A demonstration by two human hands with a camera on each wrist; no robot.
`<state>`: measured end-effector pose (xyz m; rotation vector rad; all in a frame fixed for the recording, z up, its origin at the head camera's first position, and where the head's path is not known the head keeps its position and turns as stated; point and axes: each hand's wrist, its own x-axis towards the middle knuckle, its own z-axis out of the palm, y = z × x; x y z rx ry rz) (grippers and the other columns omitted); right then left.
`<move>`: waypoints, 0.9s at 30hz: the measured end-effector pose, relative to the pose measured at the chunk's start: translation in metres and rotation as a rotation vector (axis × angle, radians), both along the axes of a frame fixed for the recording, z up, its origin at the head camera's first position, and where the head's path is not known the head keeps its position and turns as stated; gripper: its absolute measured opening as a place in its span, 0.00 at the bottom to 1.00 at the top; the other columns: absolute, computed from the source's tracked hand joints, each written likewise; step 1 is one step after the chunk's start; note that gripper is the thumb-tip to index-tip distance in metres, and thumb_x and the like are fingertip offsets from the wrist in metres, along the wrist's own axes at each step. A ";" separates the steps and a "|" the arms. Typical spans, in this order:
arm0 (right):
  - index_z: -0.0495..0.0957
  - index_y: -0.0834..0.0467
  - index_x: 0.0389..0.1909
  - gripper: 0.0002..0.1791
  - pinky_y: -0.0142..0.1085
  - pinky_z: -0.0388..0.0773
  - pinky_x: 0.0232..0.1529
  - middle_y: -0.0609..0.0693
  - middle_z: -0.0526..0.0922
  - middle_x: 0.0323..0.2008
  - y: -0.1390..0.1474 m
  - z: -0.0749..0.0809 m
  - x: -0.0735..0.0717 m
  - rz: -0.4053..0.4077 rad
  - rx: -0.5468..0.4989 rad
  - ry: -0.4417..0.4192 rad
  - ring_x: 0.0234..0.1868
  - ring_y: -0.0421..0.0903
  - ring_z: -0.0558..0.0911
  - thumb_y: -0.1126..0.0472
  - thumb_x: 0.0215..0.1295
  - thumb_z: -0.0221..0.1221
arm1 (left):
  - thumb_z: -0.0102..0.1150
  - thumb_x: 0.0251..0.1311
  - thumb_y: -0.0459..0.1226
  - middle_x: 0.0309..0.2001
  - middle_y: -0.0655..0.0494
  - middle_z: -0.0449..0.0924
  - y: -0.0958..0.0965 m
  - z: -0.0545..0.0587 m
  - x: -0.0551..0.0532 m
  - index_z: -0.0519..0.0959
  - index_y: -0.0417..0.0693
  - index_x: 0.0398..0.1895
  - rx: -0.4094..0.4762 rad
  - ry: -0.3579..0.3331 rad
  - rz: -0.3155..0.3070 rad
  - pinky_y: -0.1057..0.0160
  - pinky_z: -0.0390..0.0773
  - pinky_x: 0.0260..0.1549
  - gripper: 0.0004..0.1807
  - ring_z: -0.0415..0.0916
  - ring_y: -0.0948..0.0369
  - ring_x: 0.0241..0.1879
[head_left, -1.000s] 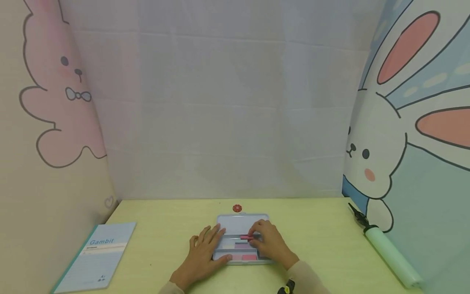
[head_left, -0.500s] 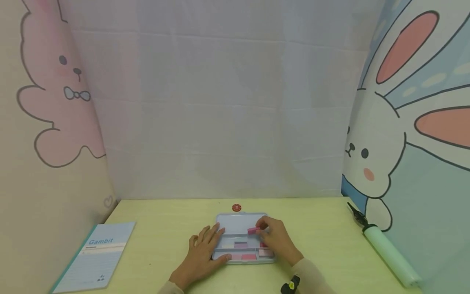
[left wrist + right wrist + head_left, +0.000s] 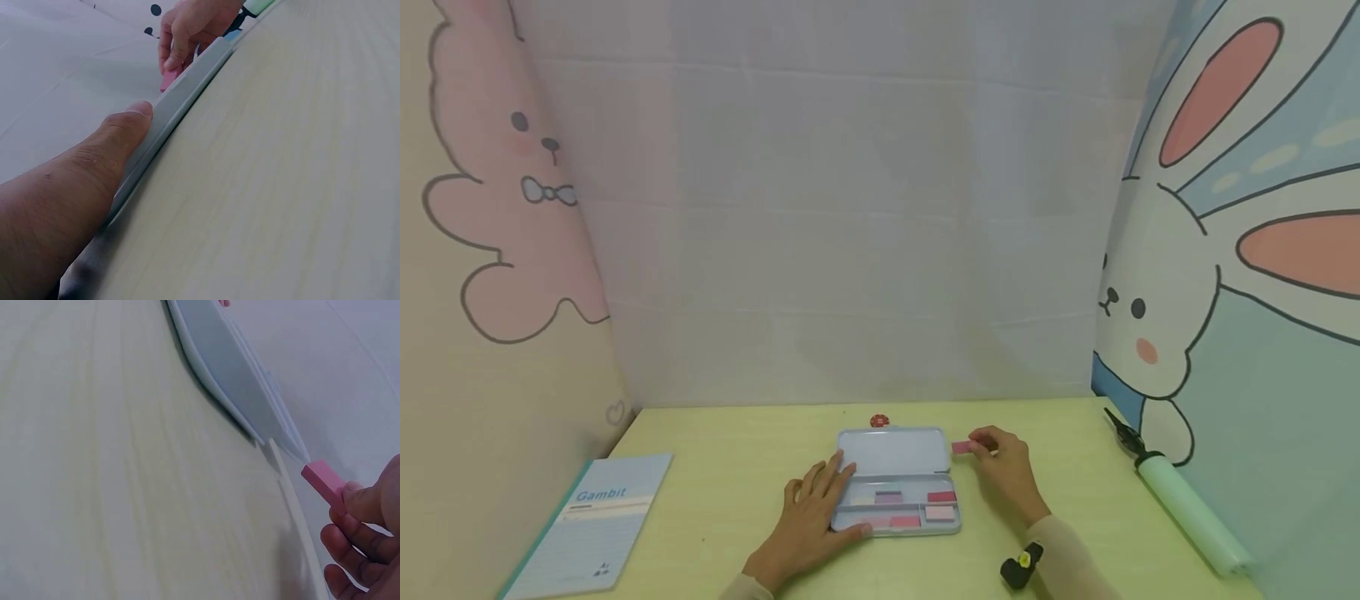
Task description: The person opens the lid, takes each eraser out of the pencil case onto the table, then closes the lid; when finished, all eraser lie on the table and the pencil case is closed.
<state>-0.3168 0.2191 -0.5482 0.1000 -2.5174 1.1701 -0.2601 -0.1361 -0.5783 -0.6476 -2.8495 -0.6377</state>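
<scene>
A pale blue hinged pencil box (image 3: 893,451) lies open on the table, its lid folded back. My left hand (image 3: 808,518) rests along its left side with fingers spread, and the thumb (image 3: 132,122) touches the front edge. Off the lid's right side, my right hand (image 3: 1007,468) pinches a pink rectangular block (image 3: 326,481) between thumb and fingers. Inside the box's compartments sit a red block (image 3: 942,497), a pale pink block (image 3: 939,514), a pink block (image 3: 905,522) and a lilac piece (image 3: 888,497).
A red poker chip (image 3: 879,421) lies behind the box. At the left is a Gambit notebook (image 3: 598,521). A light green hand pump (image 3: 1187,512) with a black nozzle lies along the right side. A white cloth (image 3: 850,250) hangs behind the table.
The right hand has lifted the pink block out of the box and carried it right, past the lid. The red and pale pink blocks are uncovered. The left hand stays on the box.
</scene>
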 end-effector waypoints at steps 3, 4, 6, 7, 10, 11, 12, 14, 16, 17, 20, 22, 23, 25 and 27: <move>0.89 0.61 0.46 0.07 0.37 0.81 0.48 0.53 0.92 0.41 0.010 -0.003 -0.002 -0.021 -0.017 -0.095 0.44 0.47 0.86 0.63 0.72 0.67 | 0.56 0.61 0.77 0.88 0.47 0.53 0.000 -0.001 -0.001 0.61 0.55 0.85 -0.011 0.012 -0.001 0.30 0.61 0.67 0.57 0.58 0.38 0.81; 0.88 0.61 0.47 0.08 0.39 0.81 0.50 0.53 0.91 0.42 0.013 -0.003 -0.002 -0.022 -0.023 -0.120 0.45 0.47 0.86 0.62 0.73 0.67 | 0.56 0.60 0.78 0.88 0.47 0.51 -0.001 -0.002 -0.002 0.60 0.55 0.85 -0.014 0.013 -0.003 0.30 0.61 0.67 0.58 0.58 0.38 0.81; 0.88 0.61 0.49 0.09 0.42 0.81 0.52 0.53 0.91 0.43 0.015 -0.004 -0.002 -0.024 -0.031 -0.157 0.47 0.48 0.86 0.61 0.74 0.65 | 0.57 0.58 0.79 0.89 0.46 0.50 -0.001 -0.004 -0.003 0.60 0.56 0.86 -0.015 0.011 -0.006 0.31 0.60 0.67 0.60 0.58 0.39 0.82; 0.88 0.61 0.49 0.09 0.43 0.81 0.53 0.54 0.91 0.44 0.016 -0.005 -0.002 -0.027 -0.035 -0.168 0.48 0.49 0.85 0.61 0.74 0.65 | 0.57 0.57 0.79 0.89 0.46 0.49 -0.001 -0.004 -0.003 0.60 0.56 0.86 -0.013 0.010 -0.009 0.32 0.60 0.67 0.60 0.57 0.39 0.82; 0.88 0.61 0.48 0.09 0.44 0.81 0.52 0.54 0.91 0.44 0.016 -0.005 -0.002 -0.037 -0.036 -0.181 0.47 0.50 0.85 0.61 0.74 0.65 | 0.58 0.56 0.80 0.88 0.45 0.49 -0.001 -0.005 -0.003 0.60 0.56 0.85 -0.009 0.015 -0.015 0.33 0.61 0.65 0.61 0.58 0.40 0.81; 0.88 0.61 0.48 0.09 0.44 0.81 0.51 0.55 0.91 0.43 0.015 -0.004 -0.002 -0.041 -0.028 -0.180 0.47 0.50 0.85 0.61 0.74 0.65 | 0.58 0.56 0.80 0.88 0.44 0.50 -0.001 -0.005 -0.002 0.61 0.56 0.85 -0.008 0.020 -0.015 0.34 0.61 0.65 0.61 0.59 0.40 0.81; 0.88 0.61 0.47 0.09 0.43 0.81 0.50 0.55 0.91 0.43 0.015 -0.004 -0.003 -0.048 -0.018 -0.179 0.46 0.49 0.85 0.61 0.74 0.65 | 0.58 0.56 0.80 0.88 0.44 0.51 -0.001 -0.004 -0.002 0.61 0.56 0.85 -0.010 0.026 -0.015 0.34 0.62 0.65 0.61 0.59 0.40 0.80; 0.88 0.61 0.46 0.08 0.41 0.80 0.47 0.55 0.90 0.41 0.013 -0.004 -0.004 -0.057 0.010 -0.176 0.43 0.49 0.84 0.62 0.73 0.65 | 0.59 0.56 0.79 0.87 0.44 0.52 -0.001 -0.004 -0.002 0.62 0.55 0.85 -0.012 0.039 -0.013 0.35 0.63 0.64 0.61 0.60 0.40 0.80; 0.87 0.61 0.45 0.07 0.41 0.78 0.44 0.56 0.90 0.39 0.013 -0.003 -0.006 -0.063 0.039 -0.172 0.40 0.49 0.83 0.62 0.72 0.64 | 0.60 0.56 0.79 0.87 0.44 0.53 -0.001 -0.003 -0.002 0.62 0.55 0.85 -0.014 0.040 -0.010 0.35 0.63 0.64 0.61 0.61 0.40 0.79; 0.86 0.61 0.45 0.07 0.41 0.77 0.43 0.57 0.89 0.39 0.013 -0.003 -0.006 -0.065 0.061 -0.167 0.39 0.49 0.82 0.63 0.71 0.64 | 0.60 0.56 0.79 0.87 0.44 0.53 0.000 -0.003 -0.002 0.62 0.55 0.85 -0.015 0.037 -0.009 0.35 0.63 0.64 0.61 0.61 0.40 0.79; 0.83 0.61 0.45 0.08 0.45 0.74 0.45 0.61 0.85 0.41 0.013 -0.002 -0.006 -0.084 0.097 -0.161 0.42 0.53 0.80 0.62 0.69 0.65 | 0.60 0.56 0.79 0.88 0.44 0.51 0.000 -0.001 -0.001 0.61 0.55 0.85 -0.015 0.013 -0.011 0.35 0.63 0.64 0.61 0.61 0.40 0.79; 0.82 0.61 0.45 0.10 0.49 0.73 0.47 0.63 0.82 0.43 0.014 -0.002 -0.005 -0.099 0.109 -0.149 0.45 0.56 0.79 0.61 0.67 0.66 | 0.59 0.56 0.79 0.88 0.43 0.51 0.000 -0.001 -0.001 0.61 0.55 0.85 -0.011 0.000 -0.016 0.35 0.63 0.64 0.61 0.61 0.39 0.79; 0.82 0.61 0.45 0.11 0.51 0.72 0.48 0.64 0.81 0.44 0.014 -0.003 -0.005 -0.107 0.113 -0.142 0.46 0.58 0.78 0.61 0.67 0.67 | 0.59 0.56 0.79 0.88 0.43 0.51 0.000 -0.001 -0.001 0.61 0.55 0.85 -0.007 -0.003 -0.018 0.34 0.63 0.64 0.61 0.61 0.39 0.79; 0.81 0.62 0.46 0.13 0.54 0.73 0.49 0.67 0.80 0.46 0.014 -0.003 -0.004 -0.114 0.111 -0.130 0.48 0.60 0.79 0.60 0.67 0.68 | 0.59 0.56 0.79 0.88 0.43 0.52 -0.001 -0.001 -0.002 0.61 0.55 0.85 -0.007 0.006 -0.021 0.34 0.63 0.64 0.60 0.62 0.39 0.79; 0.80 0.63 0.49 0.16 0.55 0.73 0.50 0.67 0.80 0.48 0.013 -0.005 -0.003 -0.115 0.109 -0.131 0.49 0.61 0.78 0.57 0.68 0.68 | 0.59 0.56 0.79 0.87 0.43 0.52 -0.001 -0.001 -0.002 0.61 0.55 0.85 -0.009 0.016 -0.020 0.33 0.63 0.64 0.60 0.62 0.40 0.79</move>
